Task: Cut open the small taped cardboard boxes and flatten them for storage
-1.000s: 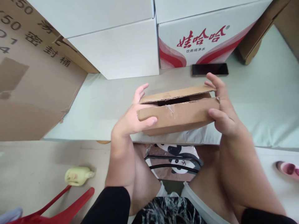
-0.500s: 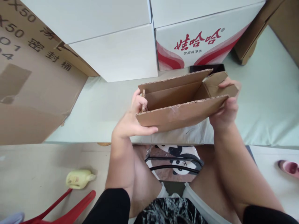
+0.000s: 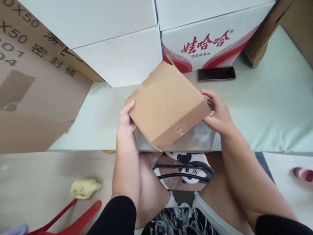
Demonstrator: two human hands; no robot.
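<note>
A small brown cardboard box (image 3: pixel 167 101) is held tilted over the front of the table, with a broad plain face toward me and a taped narrow side facing down and right. My left hand (image 3: pixel 127 117) grips its left corner, the thumb lying on the broad face and the other fingers out of sight behind. At the right corner, my right hand (image 3: pixel 217 112) has its thumb and fingers bent around the box's edge. The box's open end is turned away from view, so its inside is hidden.
A black phone (image 3: pixel 216 73) lies on the pale green tablecloth (image 3: pixel 274 107) before a white carton with red print (image 3: pixel 207 45). Plain white cartons (image 3: pixel 124 58) are stacked beside it. A large brown carton (image 3: pixel 36 107) stands left. On the floor lies a yellow bottle (image 3: pixel 84 188).
Both hands have turned the box over, so its open side no longer shows and a broad face does. The box has shifted left, and the phone is now fully uncovered.
</note>
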